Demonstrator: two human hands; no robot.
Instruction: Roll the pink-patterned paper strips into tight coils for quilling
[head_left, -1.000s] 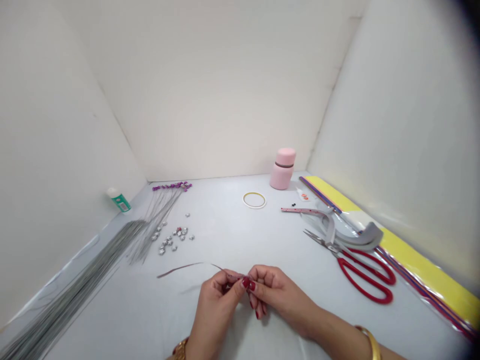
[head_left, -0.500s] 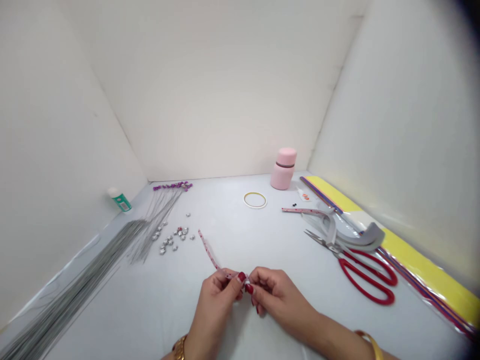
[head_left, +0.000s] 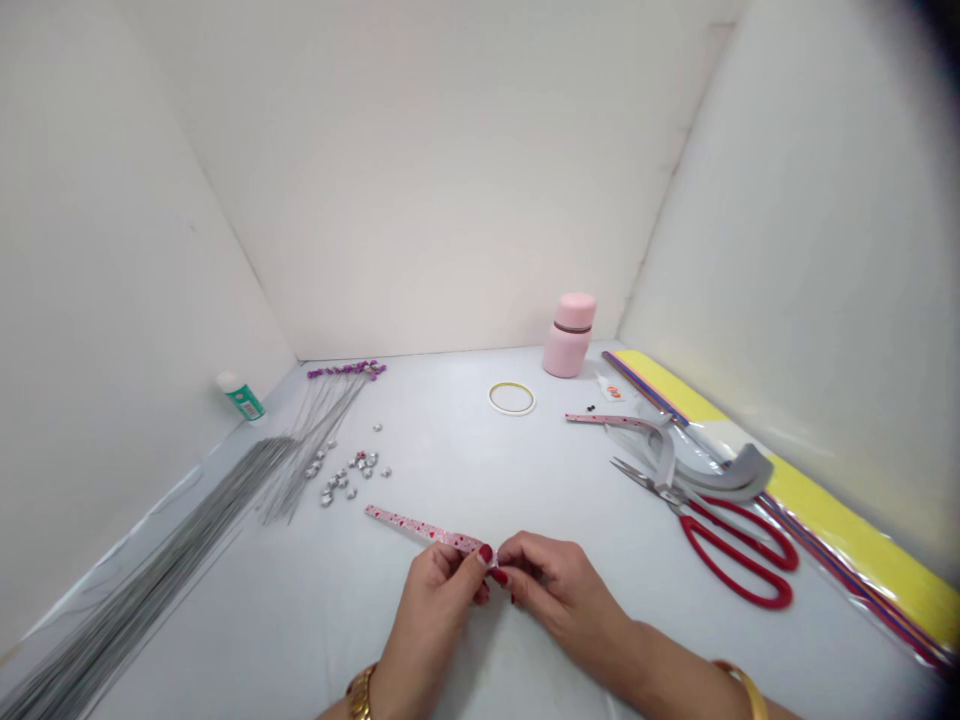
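Observation:
A pink paper strip (head_left: 420,528) patterned with red hearts runs out to the left from between my fingers. My left hand (head_left: 450,595) is closed, its thumb and fingers pinching the strip close to its right end. Right against it, my right hand (head_left: 559,580) pinches that same end, where the strip seems folded; the fold is mostly hidden by the fingertips. Beyond the strip, several small silver folded paper stars (head_left: 341,480) are scattered on the table, one with some red on it.
On the left lie a bundle of grey wires (head_left: 172,550), purple-tipped stems (head_left: 345,372) and a glue stick (head_left: 241,396). A tape roll (head_left: 512,412) and pink bottle (head_left: 568,340) stand farther back. Right: red-handled scissors (head_left: 739,550), grey paper strips (head_left: 720,485), yellow paper pack (head_left: 840,520).
The strip's free end has swung left and toward me, and its heart-patterned face now shows more broadly. Both hands stay together in nearly the same spot.

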